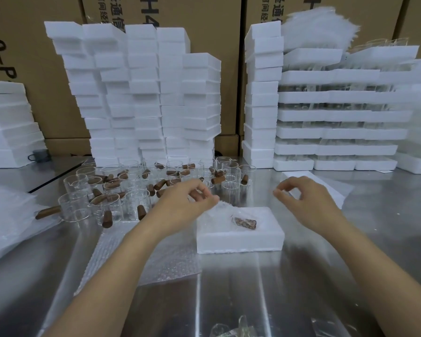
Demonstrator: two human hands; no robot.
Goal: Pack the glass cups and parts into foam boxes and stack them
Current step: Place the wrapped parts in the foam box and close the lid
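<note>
A white foam box (240,242) lies on the steel table in front of me, with a bubble-wrapped brown wooden part (244,221) and clear wrap in its recess. My left hand (185,203) hovers just left of the box, fingers curled, fingertips at the edge of the wrap. My right hand (306,198) floats above the box's right end, thumb and fingers loosely bent, holding nothing I can see. Several glass cups (112,203) and loose wooden handles (159,184) stand behind the left hand.
Tall stacks of foam boxes (144,93) rise at the back, with trays of packed glass (338,117) to the right. Bubble wrap sheets (141,259) lie under my left forearm, more at far left (10,215). Cardboard cartons (199,13) form the rear wall.
</note>
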